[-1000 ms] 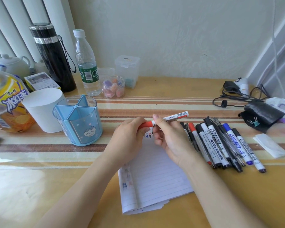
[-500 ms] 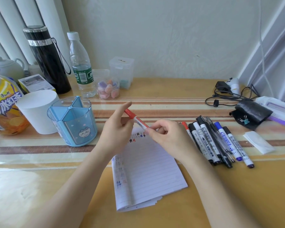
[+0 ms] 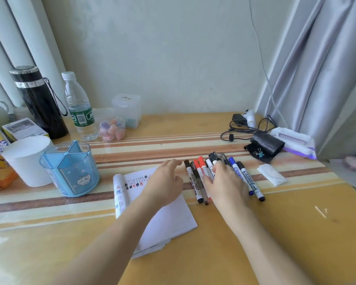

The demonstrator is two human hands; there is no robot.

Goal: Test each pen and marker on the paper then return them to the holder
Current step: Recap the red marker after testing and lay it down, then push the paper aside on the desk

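Note:
A row of several capped pens and markers [image 3: 194, 182] lies on the desk right of the lined paper [image 3: 169, 221], which carries small test scribbles near its top. A red marker [image 3: 202, 168] lies in that row, and two blue markers [image 3: 247, 179] form its right end. My right hand [image 3: 224, 182] rests flat on the middle of the row with its fingers spread over the barrels. My left hand [image 3: 164, 182] hovers over the paper's top right corner, fingers straight, holding nothing. The blue divided pen holder [image 3: 70, 171] stands empty at the left.
A white cup [image 3: 27, 159], black flask [image 3: 39, 101], water bottle [image 3: 80, 108] and small jar [image 3: 112, 128] stand behind and beside the holder. A cable [image 3: 240, 128], black pouch [image 3: 265, 145] and white tissue [image 3: 271, 176] lie at the right.
The red marker that both hands held over the paper now lies in the row. My left hand has let go. My right hand has moved right onto the markers.

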